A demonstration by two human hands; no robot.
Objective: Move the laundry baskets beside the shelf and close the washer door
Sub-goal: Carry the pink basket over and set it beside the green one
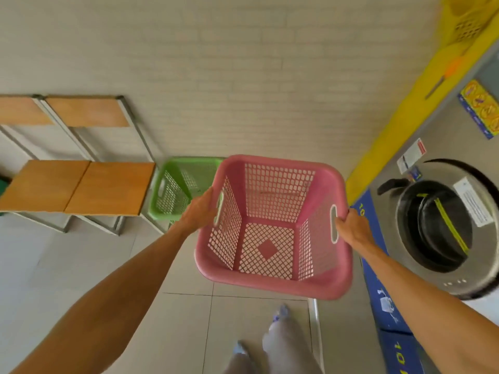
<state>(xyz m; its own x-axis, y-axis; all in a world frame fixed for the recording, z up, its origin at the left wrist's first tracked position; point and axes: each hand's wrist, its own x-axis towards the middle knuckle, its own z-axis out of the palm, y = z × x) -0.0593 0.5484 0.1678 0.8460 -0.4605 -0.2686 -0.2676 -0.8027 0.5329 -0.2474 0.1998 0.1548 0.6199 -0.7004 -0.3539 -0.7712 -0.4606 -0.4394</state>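
Both hands' grip — pink basket (pixel 272 228) handles

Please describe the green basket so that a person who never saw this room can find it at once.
Find the wooden shelf with the metal frame, standing against the pale brick wall. On the floor at its right end sits the green basket, empty. Unlike the pink basket carried in both hands, it is green and nobody holds it.

1. We stand on a pale tiled floor (pixel 81 265).
2. On it, left of our grip, sits the green basket (pixel 178 187), just beside the wooden shelf (pixel 108 187), whose metal legs also rest there.
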